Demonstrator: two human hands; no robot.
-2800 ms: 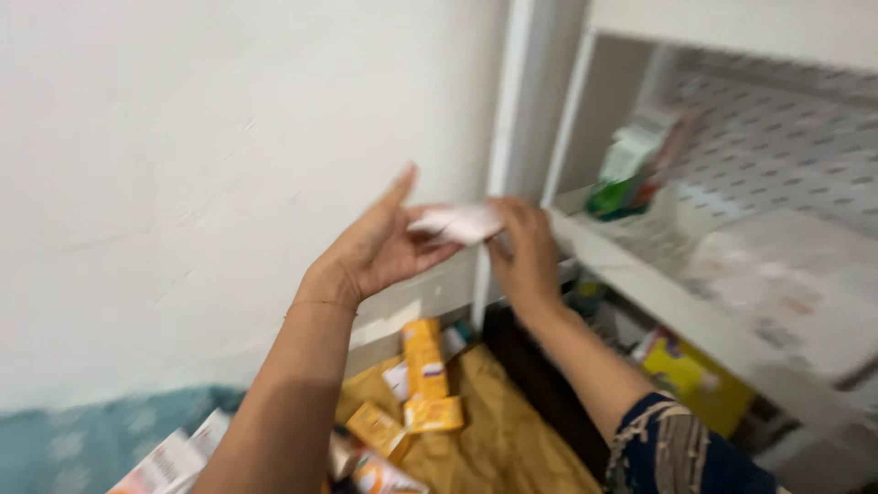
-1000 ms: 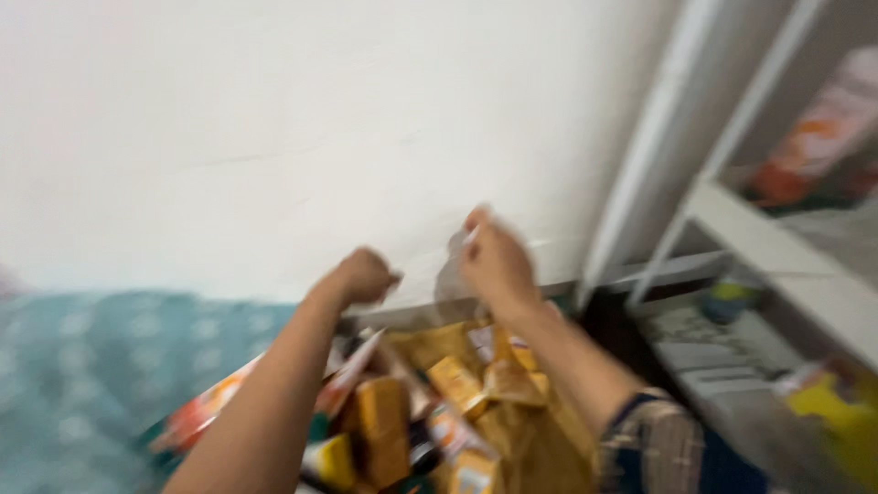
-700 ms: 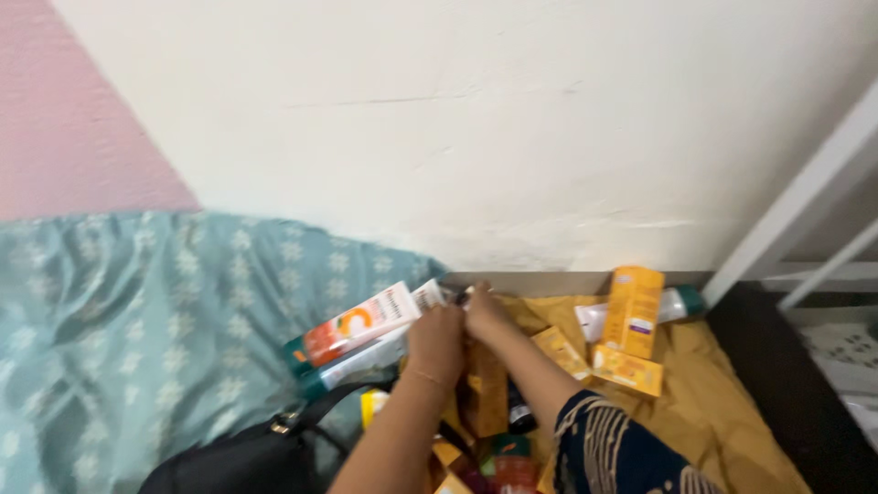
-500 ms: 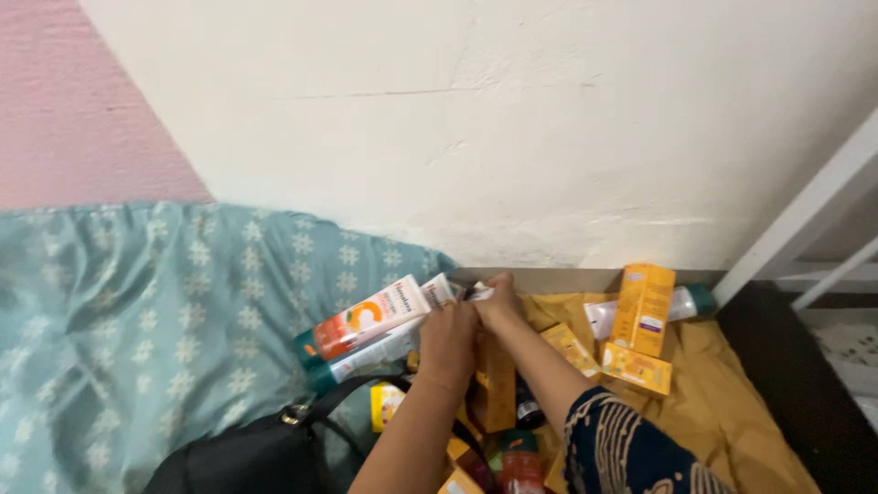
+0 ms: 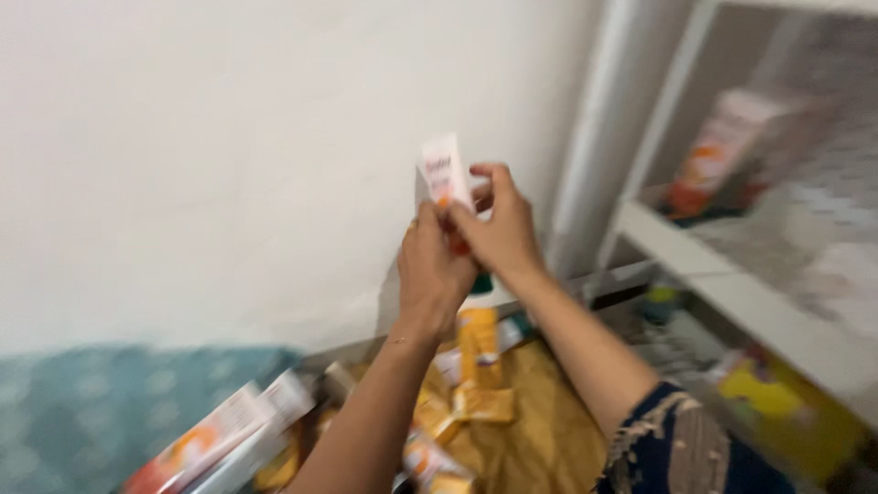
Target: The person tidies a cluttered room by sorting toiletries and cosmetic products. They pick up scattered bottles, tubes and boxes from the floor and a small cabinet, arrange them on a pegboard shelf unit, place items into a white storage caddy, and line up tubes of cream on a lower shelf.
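Tube (image 5: 443,179) is the one thing we have in hand, but we start with what is biggest around it: the white wall (image 5: 229,155) fills most of the view, and we hold the tube up against it, where its white top end stands out. To the right stands a white shelf unit (image 5: 732,274) with an orange and white pack (image 5: 722,151) upright on its upper board — blurred, so we cannot tell more of it. Low down, a yellow-brown cloth (image 5: 521,430) carries a scatter of orange boxes (image 5: 477,352), likely laid there so that they are all within reach, and a longer orange and white box (image 5: 206,439) lies at the lower left beside a blue-green patterned fabric (image 5: 64,421).

Our left hand (image 5: 430,270) is raised with its fingers curled around the lower part of the tube, seemingly to steady it. Our right hand (image 5: 498,229) closes over the front, thumb and fingers bent round the middle — a two-handed grip, we judge, suited to working on the tube or turning it. The tube stands nearly upright, top end above both hands, well clear of the cloth and apart from the shelf
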